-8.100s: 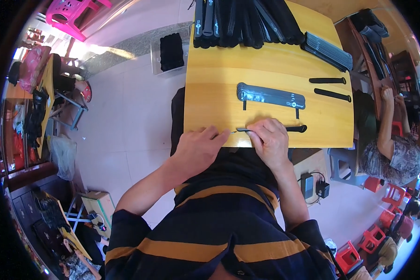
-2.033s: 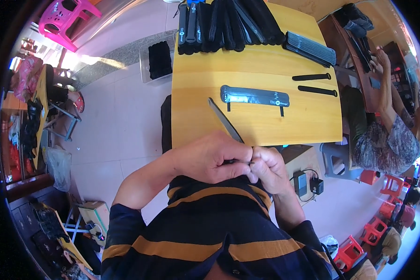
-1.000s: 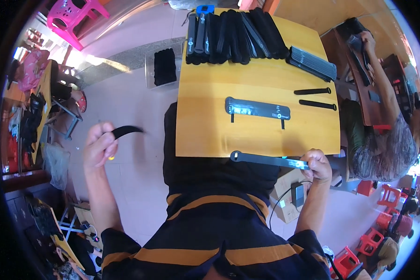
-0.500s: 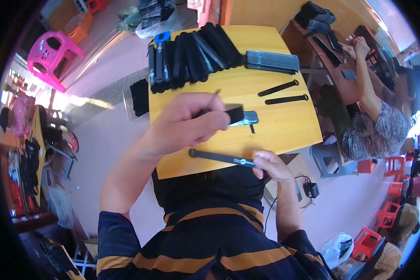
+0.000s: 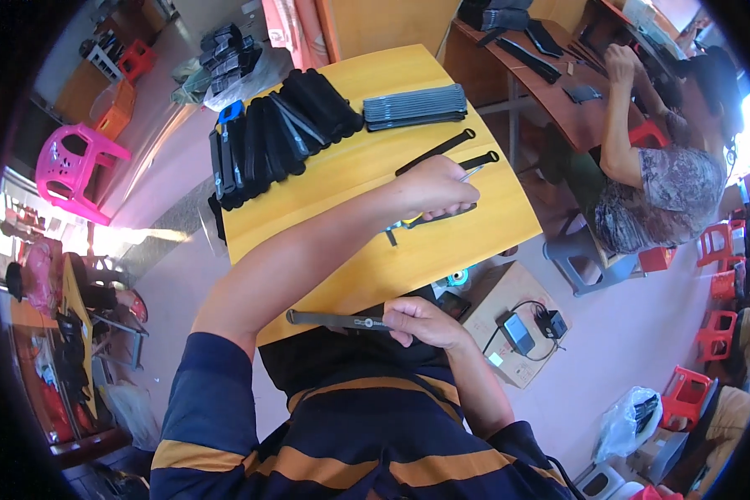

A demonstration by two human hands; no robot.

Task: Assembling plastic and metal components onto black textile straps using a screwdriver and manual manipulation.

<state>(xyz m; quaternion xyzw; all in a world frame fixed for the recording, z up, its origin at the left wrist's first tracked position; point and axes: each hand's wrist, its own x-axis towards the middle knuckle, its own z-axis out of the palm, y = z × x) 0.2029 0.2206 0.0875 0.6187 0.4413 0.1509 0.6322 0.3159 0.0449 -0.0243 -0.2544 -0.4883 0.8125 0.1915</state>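
Note:
My left hand is closed above the right part of the yellow table. A thin pointed metal tool sticks out of it, and a black strap shows under its fingers. Part of a small flat piece lies beside that hand, mostly covered by it. At the table's near edge, my right hand pinches the end of a dark strap with a ring at its far left end and pale print. Two black ringed straps, one of them a strap lying slantwise, rest just beyond my left hand.
A row of black strap bundles lies at the table's far left, with a blue item on it. A stack of grey strips sits at the back right. Nearby are a cardboard box and a co-worker at a brown table.
My left hand has swung right and away from me, carrying the strap and the metal tool toward the ringed straps. My right hand holds its strap nearer to my body. The view has shifted.

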